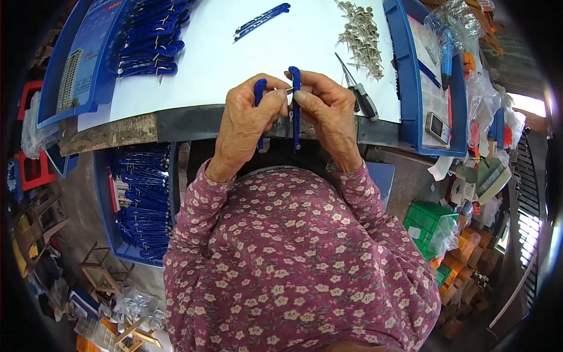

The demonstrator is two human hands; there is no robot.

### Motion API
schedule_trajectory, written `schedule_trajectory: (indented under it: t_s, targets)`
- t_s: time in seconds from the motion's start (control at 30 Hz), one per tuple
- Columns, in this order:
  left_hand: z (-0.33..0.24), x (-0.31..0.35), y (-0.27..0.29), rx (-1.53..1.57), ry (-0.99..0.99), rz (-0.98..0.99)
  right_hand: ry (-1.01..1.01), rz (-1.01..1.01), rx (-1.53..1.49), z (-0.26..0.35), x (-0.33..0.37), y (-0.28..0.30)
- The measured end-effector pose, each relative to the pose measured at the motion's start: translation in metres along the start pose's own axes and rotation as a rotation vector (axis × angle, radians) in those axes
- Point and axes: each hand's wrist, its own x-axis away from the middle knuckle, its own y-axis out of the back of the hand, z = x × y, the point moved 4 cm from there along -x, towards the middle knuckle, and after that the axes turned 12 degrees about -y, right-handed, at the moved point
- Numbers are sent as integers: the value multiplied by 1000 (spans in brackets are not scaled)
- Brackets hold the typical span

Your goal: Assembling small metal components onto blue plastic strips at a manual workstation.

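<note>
Strip (pixel 259 92), blue, in left grip (pixel 243 117); second strip (pixel 295 126) in right grip (pixel 334 111).

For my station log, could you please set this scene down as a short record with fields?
Left hand: holds one blue piece
Right hand: holds another blue piece
Between the hands: thin metal pin at the fingertips
White worktop: two loose blue pieces; heap of metal pins
Beside right hand: grey-handled pointed tool
Upper left: pile of blue pieces
Lower left: blue tray full of blue pieces
Far right: blue bin with small handheld device
</note>
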Motion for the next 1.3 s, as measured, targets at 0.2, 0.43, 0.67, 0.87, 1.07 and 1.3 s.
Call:
schedule_trajectory:
  t_s: [0.2,0.43,0.67,0.87,1.07,1.3]
  targets:
    - [-4,-1,0,-19,7,-31,-44,93,-51,4,-1,0]
    - [-3,-2,-1,-14,-33,-87,43,30,98,7,0,-3]
    - [-9,-2,-2,-76,-119,-137,-18,134,-70,5,-2,-5]
    - [-17,-2,-3,-389,-262,-84,-56,116,-77,5,-1,-8]
    - [-20,-1,-6,-292,-206,-95,80,-38,109,17,4,-10]
    - [-23,-4,-9,-228,-134,-116,196,-100,318,23,6,-7]
